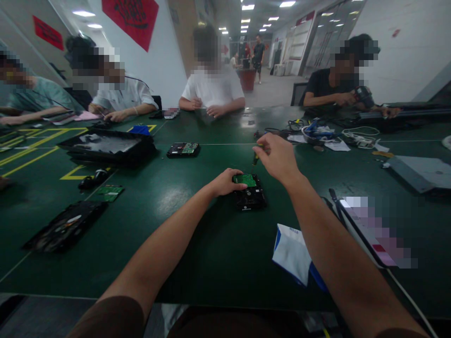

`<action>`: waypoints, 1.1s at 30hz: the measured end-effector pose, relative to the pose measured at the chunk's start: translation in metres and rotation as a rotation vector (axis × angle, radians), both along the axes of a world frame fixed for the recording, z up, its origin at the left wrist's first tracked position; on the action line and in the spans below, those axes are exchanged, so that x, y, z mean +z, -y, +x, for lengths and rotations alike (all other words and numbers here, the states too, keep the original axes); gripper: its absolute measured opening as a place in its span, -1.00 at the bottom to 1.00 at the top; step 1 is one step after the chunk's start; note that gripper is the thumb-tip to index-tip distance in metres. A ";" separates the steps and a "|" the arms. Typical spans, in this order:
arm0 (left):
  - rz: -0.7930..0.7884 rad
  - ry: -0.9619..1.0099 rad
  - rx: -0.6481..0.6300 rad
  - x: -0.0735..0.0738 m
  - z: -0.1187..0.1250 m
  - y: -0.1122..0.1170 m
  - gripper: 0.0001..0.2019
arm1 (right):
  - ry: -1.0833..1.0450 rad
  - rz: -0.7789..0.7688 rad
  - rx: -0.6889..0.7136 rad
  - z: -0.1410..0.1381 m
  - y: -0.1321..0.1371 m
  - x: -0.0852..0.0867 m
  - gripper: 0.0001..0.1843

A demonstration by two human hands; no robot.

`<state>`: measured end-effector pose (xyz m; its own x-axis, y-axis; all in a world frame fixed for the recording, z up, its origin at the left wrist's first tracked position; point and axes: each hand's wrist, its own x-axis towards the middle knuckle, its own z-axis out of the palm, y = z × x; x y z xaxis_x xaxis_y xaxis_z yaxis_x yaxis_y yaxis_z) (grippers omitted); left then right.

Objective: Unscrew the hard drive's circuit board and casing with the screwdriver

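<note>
On the green table in front of me lies a black hard drive (249, 199) with a green circuit board (244, 180) on its upper face. My left hand (227, 182) grips the drive by its left side, the thumb lying across the board and the fingers at the far edge. Above and to the right of it, my right hand (276, 155) is closed on a small screwdriver (255, 157), a yellowish handle showing below the fingers. The screwdriver points down, and its tip is too blurred to make out.
Another hard drive (183, 149) lies farther off. Black trays (109, 148), a loose circuit board (110, 192) and a black casing (65, 225) are at left. A white-blue packet (291, 253), a tablet-like device (369, 234), a grey box (419, 171) and cables (319, 131) lie right. Several people sit opposite.
</note>
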<state>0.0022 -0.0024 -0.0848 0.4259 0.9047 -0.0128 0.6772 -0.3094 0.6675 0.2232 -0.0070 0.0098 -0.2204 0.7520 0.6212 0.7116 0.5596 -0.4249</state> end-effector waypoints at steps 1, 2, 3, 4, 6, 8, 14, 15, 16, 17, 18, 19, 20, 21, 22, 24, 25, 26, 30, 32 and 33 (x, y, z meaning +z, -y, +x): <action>0.003 0.001 -0.001 -0.001 0.000 0.000 -0.23 | 0.017 0.011 0.001 0.000 0.001 0.001 -0.86; 0.003 -0.002 -0.001 -0.001 0.000 -0.001 -0.23 | 0.033 0.018 -0.001 0.000 0.001 0.001 -0.85; 0.002 -0.006 0.001 -0.002 0.000 -0.001 -0.23 | 0.047 0.021 -0.004 -0.001 0.001 0.001 -0.83; 0.001 -0.011 0.003 -0.002 0.000 -0.001 -0.23 | 0.055 0.019 -0.009 -0.001 0.001 0.001 -0.82; 0.003 -0.014 0.005 -0.002 0.000 -0.001 -0.23 | 0.045 -0.001 -0.027 0.000 0.000 0.000 -0.79; 0.010 -0.010 0.003 -0.002 0.000 -0.001 -0.23 | 0.016 -0.029 -0.047 0.001 -0.002 -0.002 -0.78; 0.010 -0.013 0.003 -0.002 0.000 0.000 -0.22 | -0.003 -0.036 -0.010 0.001 -0.002 -0.001 -0.84; 0.010 -0.016 0.003 -0.002 0.000 -0.001 -0.22 | 0.013 -0.028 -0.002 0.000 -0.001 -0.001 -0.84; 0.009 -0.017 0.003 -0.002 0.000 -0.001 -0.22 | 0.024 -0.022 0.001 0.000 -0.001 -0.001 -0.84; 0.007 -0.019 0.003 -0.002 0.000 -0.001 -0.23 | 0.027 -0.021 -0.003 -0.001 -0.001 -0.001 -0.83; 0.004 -0.022 0.001 -0.002 0.000 -0.002 -0.23 | 0.019 -0.025 -0.011 -0.001 -0.001 -0.001 -0.82; 0.001 -0.027 0.000 -0.002 0.000 -0.002 -0.22 | 0.000 -0.032 -0.022 -0.001 -0.002 -0.002 -0.81; -0.002 -0.031 0.000 -0.001 0.000 -0.002 -0.22 | -0.023 -0.041 -0.032 0.000 -0.003 -0.002 -0.80; -0.005 -0.034 0.000 -0.001 0.000 -0.002 -0.22 | -0.045 -0.051 -0.038 0.000 -0.004 -0.003 -0.80; -0.008 -0.035 0.000 -0.001 0.000 -0.002 -0.22 | -0.061 -0.058 -0.038 0.000 -0.004 -0.004 -0.80; -0.008 -0.032 0.001 -0.001 0.000 -0.002 -0.21 | -0.067 -0.062 -0.019 0.000 -0.005 -0.004 -0.81; -0.005 -0.030 0.002 -0.002 0.000 -0.002 -0.21 | -0.061 -0.058 -0.006 0.000 -0.005 -0.004 -0.82; -0.002 -0.026 0.004 -0.002 0.000 -0.002 -0.21 | -0.053 -0.048 0.006 0.000 -0.004 -0.003 -0.84; 0.012 -0.010 0.000 -0.003 0.000 -0.002 -0.21 | -0.002 0.008 0.020 0.000 -0.001 -0.001 -0.86; 0.009 -0.005 -0.002 -0.003 0.000 -0.002 -0.22 | 0.008 0.011 0.006 0.000 -0.001 -0.001 -0.83; 0.005 -0.003 -0.002 -0.003 0.000 -0.002 -0.22 | 0.001 0.002 -0.004 0.000 -0.001 -0.001 -0.82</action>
<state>0.0020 -0.0009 -0.0873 0.4277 0.9039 -0.0091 0.6784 -0.3143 0.6640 0.2234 -0.0056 0.0089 -0.2176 0.7515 0.6228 0.7144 0.5574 -0.4230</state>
